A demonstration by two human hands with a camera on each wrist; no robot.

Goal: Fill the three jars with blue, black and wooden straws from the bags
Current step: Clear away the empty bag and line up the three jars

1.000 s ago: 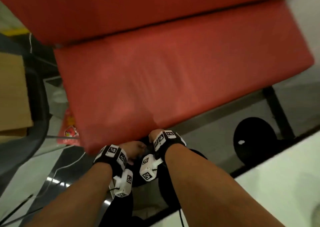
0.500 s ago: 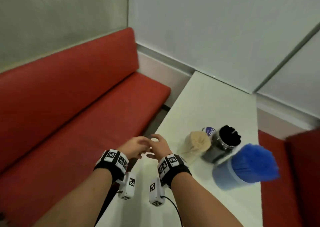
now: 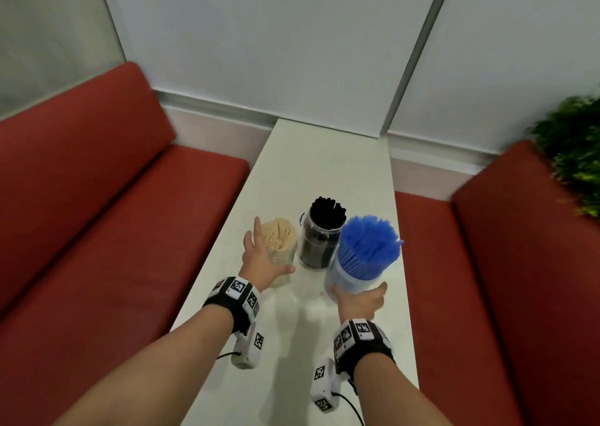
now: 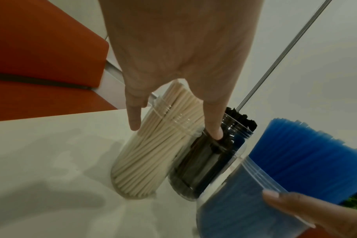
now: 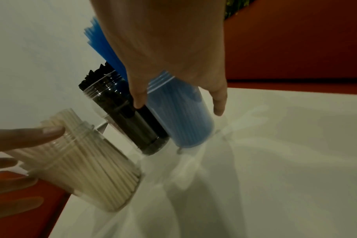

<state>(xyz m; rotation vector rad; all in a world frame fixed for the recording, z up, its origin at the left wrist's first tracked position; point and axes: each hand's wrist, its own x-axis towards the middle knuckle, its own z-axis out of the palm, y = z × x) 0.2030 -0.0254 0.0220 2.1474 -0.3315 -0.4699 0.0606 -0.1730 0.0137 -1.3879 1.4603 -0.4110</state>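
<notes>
Three clear jars stand close together on the white table (image 3: 324,172). The jar of wooden straws (image 3: 282,240) is on the left, the jar of black straws (image 3: 321,240) in the middle, and the jar of blue straws (image 3: 367,253) on the right. My left hand (image 3: 261,258) straddles the wooden-straw jar (image 4: 145,154), its straight fingers (image 4: 133,117) lying against the sides. My right hand (image 3: 358,299) spans the lower part of the blue-straw jar (image 5: 179,116), thumb (image 5: 137,98) between the blue and black jars. No bags show.
Red upholstered benches (image 3: 97,214) run along both long sides of the narrow table. A grey wall (image 3: 292,52) closes its far end. A green plant (image 3: 571,146) sits above the right bench. The far half of the tabletop holds nothing.
The head view has swung from the red bench up to the table. My hands, together in front of me before, have spread apart and reached the outer two jars.
</notes>
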